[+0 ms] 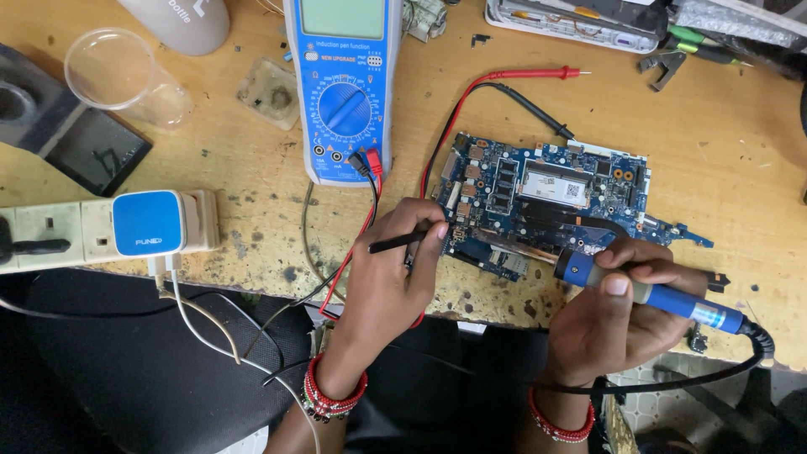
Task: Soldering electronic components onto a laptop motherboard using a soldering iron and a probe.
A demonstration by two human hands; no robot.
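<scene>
The left hand [391,273] pinches thin black tweezers [402,242] at the blue circuit board's [538,202] near-left edge on the counter [723,143]; the right hand [609,315] grips a blue soldering iron [664,298] angled onto the board; steady both wrists against the counter and keep the tip off neighbouring parts

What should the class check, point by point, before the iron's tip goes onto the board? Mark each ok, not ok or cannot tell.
1. Right hand grips the blue soldering iron firmly: ok.
2. Left hand holds the thin black tool at the board's left edge: ok.
3. Board lies flat on the bench: ok.
4. Meter probes are off the board: not ok, the black one's tip rests at its top edge.
5. Iron is hot: cannot tell.
6. Iron's cable hangs free of the board: ok.
</scene>
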